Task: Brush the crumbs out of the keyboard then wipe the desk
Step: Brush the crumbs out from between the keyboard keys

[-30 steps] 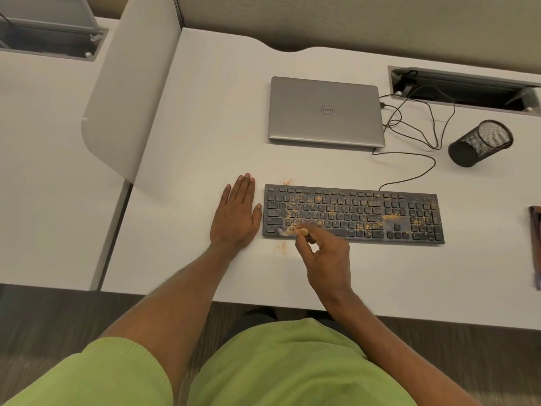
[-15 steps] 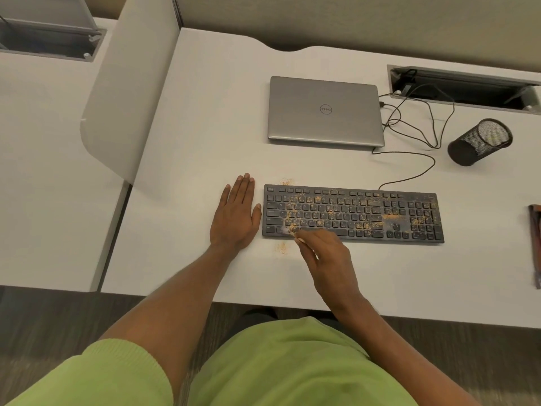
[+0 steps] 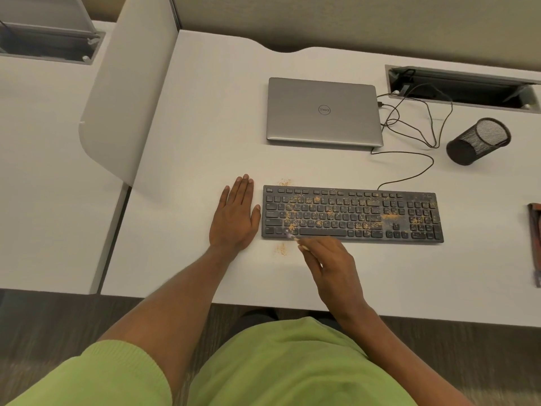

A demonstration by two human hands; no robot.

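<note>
A black keyboard [image 3: 352,213] lies on the white desk [image 3: 190,136], its keys dusted with orange crumbs [image 3: 316,216]. Small crumb piles [image 3: 281,248] sit on the desk in front of its left corner and behind it. My left hand [image 3: 235,213] rests flat on the desk, thumb against the keyboard's left end. My right hand [image 3: 333,266] pinches a small brush [image 3: 292,237] whose pale tip touches the keyboard's front left edge. Most of the brush is hidden by my fingers.
A shut silver laptop [image 3: 323,111] lies behind the keyboard, with black cables [image 3: 409,133] running to a desk cable slot [image 3: 462,86]. A black mesh cup [image 3: 478,140] lies tipped at right. A brown object [image 3: 535,241] is at the right edge. A white divider [image 3: 126,92] stands left.
My right hand has pulled back toward the desk's front edge, sweeping the brush from the lower-left keys down to the keyboard's front edge. My left hand has stayed put.
</note>
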